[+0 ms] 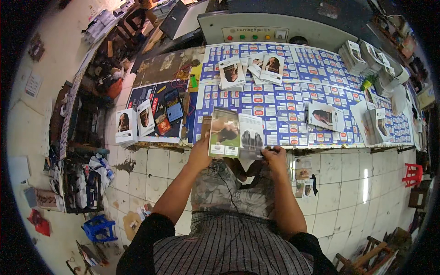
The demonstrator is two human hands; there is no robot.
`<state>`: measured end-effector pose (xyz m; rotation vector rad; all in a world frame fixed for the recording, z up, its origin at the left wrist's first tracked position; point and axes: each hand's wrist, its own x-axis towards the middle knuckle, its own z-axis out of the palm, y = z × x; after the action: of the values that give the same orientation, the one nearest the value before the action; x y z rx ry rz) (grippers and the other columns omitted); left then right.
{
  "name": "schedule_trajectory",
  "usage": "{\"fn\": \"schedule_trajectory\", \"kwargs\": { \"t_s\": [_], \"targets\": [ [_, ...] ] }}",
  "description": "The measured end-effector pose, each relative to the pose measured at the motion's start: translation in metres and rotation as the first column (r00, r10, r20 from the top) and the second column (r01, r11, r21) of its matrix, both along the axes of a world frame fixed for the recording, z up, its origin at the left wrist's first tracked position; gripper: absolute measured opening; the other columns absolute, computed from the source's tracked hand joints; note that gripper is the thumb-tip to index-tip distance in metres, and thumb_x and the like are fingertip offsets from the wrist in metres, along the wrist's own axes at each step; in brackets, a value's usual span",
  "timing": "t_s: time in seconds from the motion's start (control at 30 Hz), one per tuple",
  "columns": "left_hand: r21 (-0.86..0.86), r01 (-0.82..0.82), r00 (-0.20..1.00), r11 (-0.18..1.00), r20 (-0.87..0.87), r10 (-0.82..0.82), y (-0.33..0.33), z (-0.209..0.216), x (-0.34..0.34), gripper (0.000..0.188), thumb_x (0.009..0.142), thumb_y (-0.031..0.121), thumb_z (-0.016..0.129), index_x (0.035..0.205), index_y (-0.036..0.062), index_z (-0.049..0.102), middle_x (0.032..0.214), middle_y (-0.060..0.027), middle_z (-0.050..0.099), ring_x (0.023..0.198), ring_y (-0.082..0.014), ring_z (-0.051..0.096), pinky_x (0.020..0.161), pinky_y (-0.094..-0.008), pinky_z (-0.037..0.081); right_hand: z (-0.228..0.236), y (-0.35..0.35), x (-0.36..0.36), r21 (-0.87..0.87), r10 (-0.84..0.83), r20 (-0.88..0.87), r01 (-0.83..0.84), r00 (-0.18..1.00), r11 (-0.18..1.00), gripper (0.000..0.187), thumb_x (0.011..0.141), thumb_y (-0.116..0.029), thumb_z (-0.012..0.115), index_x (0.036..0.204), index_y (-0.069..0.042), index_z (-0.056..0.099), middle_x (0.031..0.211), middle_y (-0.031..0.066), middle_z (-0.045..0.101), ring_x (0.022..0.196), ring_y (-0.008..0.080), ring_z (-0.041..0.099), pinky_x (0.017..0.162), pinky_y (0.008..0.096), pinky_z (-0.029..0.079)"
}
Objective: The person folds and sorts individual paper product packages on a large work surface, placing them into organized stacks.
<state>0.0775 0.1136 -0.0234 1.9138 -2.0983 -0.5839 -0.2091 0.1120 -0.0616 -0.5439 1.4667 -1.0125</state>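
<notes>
Spread between my two hands is an open printed leaflet [223, 133], held in front of my body at the table's near edge. A green and brown photo fills its left page, and the right page shows a dark product picture on white. My left hand [200, 154] is closed on the leaflet's lower left edge, its thumb side against the paper. The lower right corner is pinched by my right hand [274, 158]. Beyond the leaflet lie a stack of white booklets [231, 73] and several overlapping booklets [271, 68] with a portrait on the cover.
Blue-and-white printed sheets cover the table [284, 110]. A single booklet pile [325, 117] lies to the right, with tall stacks [353, 57] at the far right. At left are more booklets [126, 124] and a phone [173, 105]. Behind stands a machine panel [255, 34] with coloured buttons.
</notes>
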Motion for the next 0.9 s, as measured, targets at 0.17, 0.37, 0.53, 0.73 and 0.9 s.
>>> {"fn": "schedule_trajectory", "kwargs": {
  "t_s": [0.17, 0.37, 0.53, 0.73, 0.9],
  "targets": [
    [0.110, -0.049, 0.878, 0.993, -0.470, 0.095, -0.012, -0.061, 0.019, 0.039, 0.096, 0.017, 0.056, 0.132, 0.0024, 0.055, 0.115, -0.0206, 0.068, 0.103, -0.0321, 0.066, 0.090, -0.0391, 0.051, -0.006, -0.007, -0.002, -0.124, 0.101, 0.089, -0.089, 0.991, 0.988, 0.040, 0.087, -0.012, 0.072, 0.119, 0.002, 0.054, 0.090, 0.0070, 0.064, 0.073, 0.0137, 0.058, 0.066, 0.0259, 0.047],
    [-0.057, 0.168, 0.985, 0.984, 0.053, -0.165, -0.010, -0.011, -0.031, 0.051, 0.092, 0.035, 0.058, 0.139, 0.0147, 0.052, 0.148, -0.0208, 0.042, 0.133, -0.0392, 0.043, 0.105, -0.0513, 0.038, -0.017, -0.010, -0.014, -0.013, 0.150, 0.301, -0.154, 0.942, 0.988, 0.023, 0.086, -0.012, 0.067, 0.106, 0.000, 0.066, 0.083, 0.0038, 0.065, 0.068, 0.0143, 0.058, 0.063, 0.0276, 0.048],
    [-0.095, 0.210, 0.966, 0.973, 0.176, -0.191, -0.013, -0.023, -0.014, 0.071, 0.083, 0.049, 0.068, 0.143, 0.0162, 0.049, 0.152, -0.0149, 0.040, 0.143, -0.0382, 0.030, 0.112, -0.0584, 0.026, -0.017, -0.026, -0.036, -0.186, 0.201, 0.023, -0.193, 0.979, 0.963, 0.021, 0.088, -0.019, 0.070, 0.096, -0.002, 0.062, 0.079, 0.0036, 0.062, 0.065, 0.0148, 0.057, 0.057, 0.0284, 0.047],
    [-0.172, 0.327, 0.943, 0.929, 0.115, -0.311, -0.031, -0.037, 0.000, 0.073, 0.082, 0.047, 0.071, 0.143, 0.0149, 0.049, 0.147, -0.0166, 0.047, 0.135, -0.0434, 0.041, 0.115, -0.0579, 0.023, 0.015, -0.031, -0.011, -0.117, 0.131, -0.079, -0.139, 0.988, 0.983, 0.042, 0.084, -0.032, 0.078, 0.101, -0.001, 0.055, 0.087, 0.0062, 0.058, 0.074, 0.0146, 0.055, 0.063, 0.0307, 0.049],
    [-0.105, 0.242, 0.968, 0.965, 0.094, -0.233, -0.031, -0.006, -0.004, 0.057, 0.084, 0.019, 0.067, 0.139, 0.0147, 0.054, 0.141, -0.0173, 0.050, 0.132, -0.0368, 0.044, 0.112, -0.0557, 0.025, -0.031, 0.001, -0.002, -0.092, -0.049, -0.258, 0.026, 0.965, 0.995, 0.069, 0.077, -0.031, 0.085, 0.121, 0.002, 0.044, 0.100, 0.0091, 0.056, 0.079, 0.0143, 0.055, 0.066, 0.0288, 0.046]
  ]
}}
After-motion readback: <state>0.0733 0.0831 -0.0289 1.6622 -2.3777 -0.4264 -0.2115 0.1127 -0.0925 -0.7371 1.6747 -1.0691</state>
